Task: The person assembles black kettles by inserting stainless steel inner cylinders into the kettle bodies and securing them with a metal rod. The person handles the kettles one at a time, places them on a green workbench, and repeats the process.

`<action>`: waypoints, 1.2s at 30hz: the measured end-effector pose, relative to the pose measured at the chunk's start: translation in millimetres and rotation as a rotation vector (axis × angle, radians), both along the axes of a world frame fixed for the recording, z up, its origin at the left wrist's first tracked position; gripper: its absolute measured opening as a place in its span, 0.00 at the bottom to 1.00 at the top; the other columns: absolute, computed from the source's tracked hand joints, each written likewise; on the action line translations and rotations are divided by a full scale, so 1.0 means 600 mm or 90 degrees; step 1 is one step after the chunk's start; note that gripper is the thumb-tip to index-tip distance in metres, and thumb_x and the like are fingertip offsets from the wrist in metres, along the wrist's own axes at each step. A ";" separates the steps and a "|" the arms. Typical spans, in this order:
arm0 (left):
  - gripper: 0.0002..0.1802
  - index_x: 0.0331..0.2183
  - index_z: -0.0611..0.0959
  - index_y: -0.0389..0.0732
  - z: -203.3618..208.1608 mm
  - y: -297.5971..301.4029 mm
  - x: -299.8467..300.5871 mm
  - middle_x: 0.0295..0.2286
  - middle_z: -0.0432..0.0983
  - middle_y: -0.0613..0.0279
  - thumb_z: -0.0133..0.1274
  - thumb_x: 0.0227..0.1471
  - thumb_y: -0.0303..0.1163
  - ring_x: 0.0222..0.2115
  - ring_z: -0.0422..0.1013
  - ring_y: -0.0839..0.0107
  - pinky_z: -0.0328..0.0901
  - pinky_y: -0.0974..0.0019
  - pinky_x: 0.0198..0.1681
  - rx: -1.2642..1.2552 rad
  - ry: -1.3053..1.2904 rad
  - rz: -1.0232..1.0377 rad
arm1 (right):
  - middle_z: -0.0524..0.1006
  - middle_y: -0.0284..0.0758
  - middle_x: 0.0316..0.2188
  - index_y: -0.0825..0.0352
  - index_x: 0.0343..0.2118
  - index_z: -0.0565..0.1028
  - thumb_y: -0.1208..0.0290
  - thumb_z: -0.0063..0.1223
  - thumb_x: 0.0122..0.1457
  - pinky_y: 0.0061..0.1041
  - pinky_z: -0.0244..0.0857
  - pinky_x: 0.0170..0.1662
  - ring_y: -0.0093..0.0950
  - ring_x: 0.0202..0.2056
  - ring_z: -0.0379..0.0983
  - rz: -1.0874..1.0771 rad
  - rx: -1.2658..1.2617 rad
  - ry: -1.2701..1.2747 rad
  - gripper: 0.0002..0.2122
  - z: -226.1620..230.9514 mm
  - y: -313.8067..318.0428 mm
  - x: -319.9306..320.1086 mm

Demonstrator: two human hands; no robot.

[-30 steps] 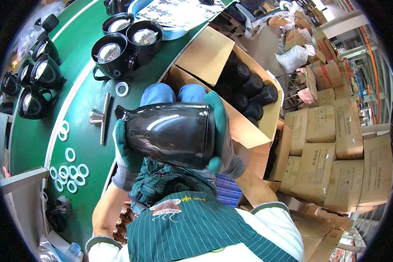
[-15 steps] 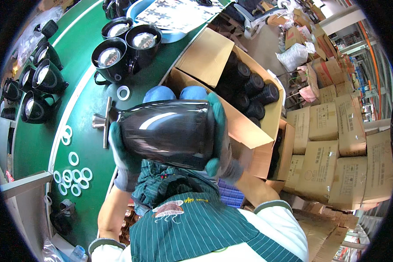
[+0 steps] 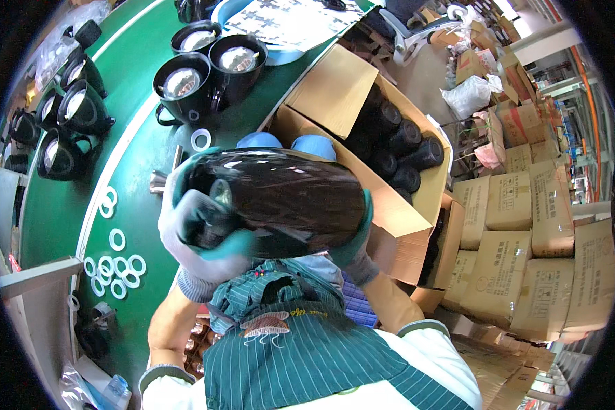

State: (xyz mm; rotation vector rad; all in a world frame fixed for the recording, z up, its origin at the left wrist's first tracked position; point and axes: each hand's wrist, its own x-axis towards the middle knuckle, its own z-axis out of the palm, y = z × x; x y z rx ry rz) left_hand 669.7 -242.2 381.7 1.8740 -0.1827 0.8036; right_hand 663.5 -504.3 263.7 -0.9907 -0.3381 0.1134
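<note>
A glossy black, rounded vessel (image 3: pixel 294 198), like a vacuum jug body, lies sideways between my two gloved hands. My left hand (image 3: pixel 193 239) wraps its left end; the fingers are smeared by motion. The right end rests in my right hand (image 3: pixel 359 236), fingers and thumb curled round it. Just left of my left hand a metal T-shaped piece (image 3: pixel 158 182) stands on the green table (image 3: pixel 150 232). A white ring (image 3: pixel 201 139) lies beyond it. Two blue rounded things (image 3: pixel 313 146) show behind the vessel.
Several black jug bodies with silvery inner domes (image 3: pixel 182 82) stand far left. White rings (image 3: pixel 117 239) are scattered on the table. At right, an open carton (image 3: pixel 396 198) holds black cylindrical parts (image 3: pixel 404 137). Stacked cartons (image 3: pixel 495 266) rise beyond. A blue basin (image 3: pixel 283 56) sits at the back.
The vessel has turned in my hands and shifted slightly right. My left hand has moved round its left end, now covering part of the metal T-shaped piece.
</note>
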 end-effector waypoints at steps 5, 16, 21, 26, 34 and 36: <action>0.28 0.28 0.82 0.49 0.067 -0.011 -0.020 0.43 0.78 0.45 0.77 0.23 0.50 0.41 0.76 0.48 0.70 0.51 0.43 0.293 -0.064 -0.160 | 0.58 0.43 0.69 0.64 0.72 0.51 0.65 0.55 0.63 0.40 0.57 0.69 0.38 0.67 0.59 0.123 -0.081 0.181 0.37 -0.105 -0.040 -0.001; 0.40 0.36 0.82 0.47 0.074 -0.018 -0.024 0.48 0.78 0.48 0.78 0.24 0.60 0.41 0.76 0.51 0.67 0.51 0.43 0.207 -0.043 -0.189 | 0.61 0.45 0.67 0.65 0.71 0.50 0.71 0.64 0.53 0.40 0.61 0.66 0.39 0.66 0.62 0.023 -0.403 -0.143 0.45 -0.129 -0.050 -0.005; 0.36 0.36 0.84 0.48 0.074 -0.002 -0.022 0.56 0.69 0.41 0.73 0.30 0.63 0.55 0.67 0.43 0.61 0.44 0.55 0.261 0.040 -0.284 | 0.63 0.44 0.66 0.68 0.68 0.55 0.67 0.64 0.56 0.39 0.62 0.65 0.36 0.63 0.65 0.056 -0.491 -0.103 0.39 -0.086 -0.092 0.021; 0.35 0.56 0.76 0.40 -0.043 0.017 -0.057 0.62 0.62 0.42 0.40 0.65 0.60 0.65 0.57 0.50 0.52 0.49 0.66 -0.435 0.489 -0.303 | 0.68 0.45 0.62 0.73 0.63 0.64 0.54 0.56 0.63 0.39 0.62 0.65 0.38 0.62 0.67 -0.223 -0.319 -0.130 0.32 -0.011 -0.064 0.026; 0.43 0.61 0.75 0.46 -0.111 -0.001 -0.047 0.58 0.73 0.54 0.40 0.60 0.70 0.59 0.68 0.55 0.58 0.38 0.63 -0.880 0.621 -0.327 | 0.69 0.57 0.58 0.66 0.59 0.73 0.21 0.42 0.54 0.49 0.63 0.59 0.50 0.56 0.69 -0.191 -0.649 -0.679 0.48 0.224 -0.036 0.087; 0.41 0.61 0.75 0.49 -0.127 0.007 -0.040 0.58 0.72 0.55 0.41 0.60 0.70 0.59 0.66 0.54 0.59 0.40 0.64 -0.886 0.604 -0.337 | 0.69 0.56 0.58 0.61 0.57 0.75 0.26 0.49 0.54 0.51 0.62 0.59 0.51 0.57 0.68 -0.185 -0.668 -0.719 0.42 0.230 -0.033 0.082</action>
